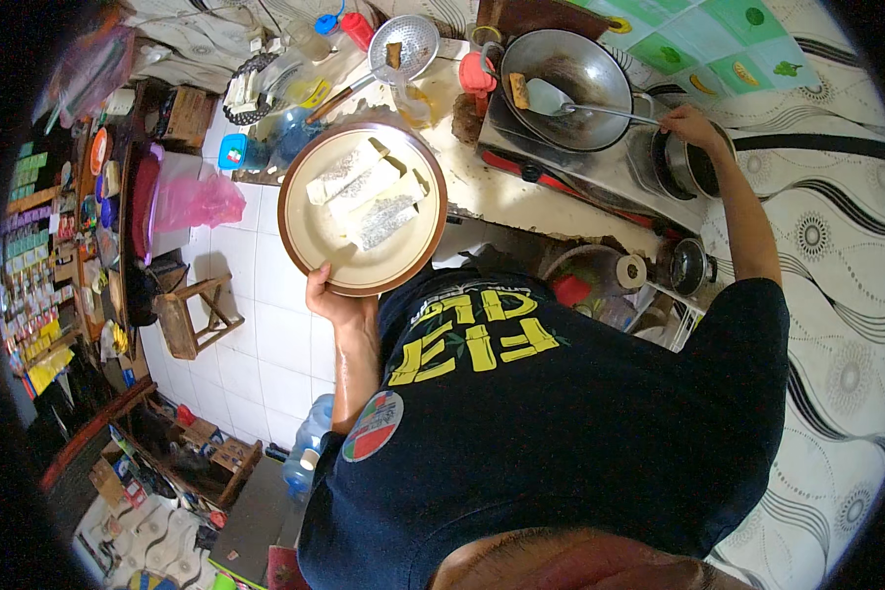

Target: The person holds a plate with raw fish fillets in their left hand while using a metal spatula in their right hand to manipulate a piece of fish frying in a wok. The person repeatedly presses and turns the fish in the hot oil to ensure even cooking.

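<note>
My left hand (341, 299) grips the near rim of a cream plate with a brown edge (304, 237), holding it in the air. Several pale, flour-dusted wrapped rolls (387, 221) lie on it side by side. At the right, my right hand (687, 127) is closed around the handle of a metal spatula (549, 99). Its blade rests inside a wok (590, 66), beside a browned roll (518, 91) near the wok's left wall. The wok sits on a gas stove (531, 151).
A perforated skimmer (413, 37) holding a browned piece lies on the counter (479, 195). A dark woven plate (240, 107) carries white items. Pots (700, 166) stand right of the wok. A wooden stool (195, 317) and water jug (310, 442) stand left; shelves (122, 221) line that side.
</note>
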The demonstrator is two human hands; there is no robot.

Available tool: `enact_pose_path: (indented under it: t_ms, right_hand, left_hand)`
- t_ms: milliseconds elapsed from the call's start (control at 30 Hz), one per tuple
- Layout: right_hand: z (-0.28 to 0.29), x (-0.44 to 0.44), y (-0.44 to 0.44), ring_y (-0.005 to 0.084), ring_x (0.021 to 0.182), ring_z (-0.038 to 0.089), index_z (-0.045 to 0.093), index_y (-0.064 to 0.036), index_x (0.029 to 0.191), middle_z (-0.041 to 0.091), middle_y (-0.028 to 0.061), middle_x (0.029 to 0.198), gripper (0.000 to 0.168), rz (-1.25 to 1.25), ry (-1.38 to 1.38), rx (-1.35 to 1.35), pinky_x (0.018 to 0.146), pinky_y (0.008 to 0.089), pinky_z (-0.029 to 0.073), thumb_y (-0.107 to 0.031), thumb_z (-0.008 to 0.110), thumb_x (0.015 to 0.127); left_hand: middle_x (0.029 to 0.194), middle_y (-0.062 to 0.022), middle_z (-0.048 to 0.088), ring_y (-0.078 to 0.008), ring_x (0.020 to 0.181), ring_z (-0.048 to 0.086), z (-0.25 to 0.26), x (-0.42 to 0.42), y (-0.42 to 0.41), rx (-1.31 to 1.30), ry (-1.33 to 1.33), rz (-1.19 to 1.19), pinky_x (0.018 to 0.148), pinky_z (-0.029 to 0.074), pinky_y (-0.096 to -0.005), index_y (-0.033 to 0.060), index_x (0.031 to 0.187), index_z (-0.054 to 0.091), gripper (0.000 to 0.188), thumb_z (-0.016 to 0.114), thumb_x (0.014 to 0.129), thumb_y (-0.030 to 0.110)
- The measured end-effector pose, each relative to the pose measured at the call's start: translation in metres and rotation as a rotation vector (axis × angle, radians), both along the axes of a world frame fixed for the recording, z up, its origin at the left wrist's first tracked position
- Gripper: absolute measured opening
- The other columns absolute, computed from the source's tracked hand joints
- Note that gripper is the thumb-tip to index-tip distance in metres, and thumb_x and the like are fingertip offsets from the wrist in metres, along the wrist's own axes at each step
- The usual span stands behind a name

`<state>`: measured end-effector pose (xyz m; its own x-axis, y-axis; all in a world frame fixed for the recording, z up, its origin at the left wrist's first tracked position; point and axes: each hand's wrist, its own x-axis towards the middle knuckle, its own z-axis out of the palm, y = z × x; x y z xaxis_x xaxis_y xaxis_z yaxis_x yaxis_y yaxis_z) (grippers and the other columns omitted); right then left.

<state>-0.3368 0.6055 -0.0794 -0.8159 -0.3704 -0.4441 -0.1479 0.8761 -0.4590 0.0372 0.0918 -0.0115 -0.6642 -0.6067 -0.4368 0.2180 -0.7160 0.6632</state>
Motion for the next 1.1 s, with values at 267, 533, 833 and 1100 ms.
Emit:
enact_pose_path:
  t_ms: [267,533,833,1100]
  right_hand:
    - [-0.03,0.044,-0.026,0.0106,0.054,0.046,0.065,-0.002,0.069,0.053,0.0011,0.056,0.033,-0.191,-0.012,-0.162,0.051,0.0281,0.037,-0.031,0.057,0.083]
    - [-0.056,0.103,-0.058,0.0342,0.076,0.062,0.069,-0.006,0.081,0.065,0.0172,0.078,0.037,-0.313,0.379,0.124,0.07,0.042,0.047,-0.039,0.053,0.081]
    - [-0.033,0.092,-0.081,0.0334,0.079,0.062,0.069,-0.005,0.085,0.064,0.0189,0.082,0.037,-0.377,0.306,0.118,0.074,0.0405,0.046,-0.039,0.054,0.082]
    - [-0.063,0.068,-0.055,0.0241,0.079,0.06,0.068,-0.004,0.08,0.065,0.0134,0.08,0.035,-0.414,0.175,0.017,0.073,0.0361,0.044,-0.036,0.056,0.082]
  left_hand:
    - [0.119,-0.0199,0.05,-0.0335,0.109,0.051,0.001,-0.001,-0.008,-0.021,-0.028,-0.057,0.093,0.043,-0.0442,-0.0022,0.125,0.039,0.064,0.049,0.067,0.024]
    - [0.122,-0.019,0.046,-0.0352,0.11,0.048,-0.01,-0.004,-0.021,-0.026,-0.019,-0.1,0.095,0.04,-0.0486,0.0002,0.127,0.038,0.066,0.049,0.067,0.025]
    - [0.121,-0.0188,0.048,-0.0346,0.11,0.049,-0.02,-0.007,-0.031,-0.017,0.037,-0.162,0.094,0.041,-0.0474,0.0001,0.126,0.04,0.064,0.05,0.067,0.025]
    - [0.12,-0.0189,0.049,-0.0347,0.109,0.05,-0.027,-0.005,-0.028,-0.034,0.061,-0.124,0.095,0.04,-0.047,0.0,0.126,0.04,0.063,0.049,0.068,0.024]
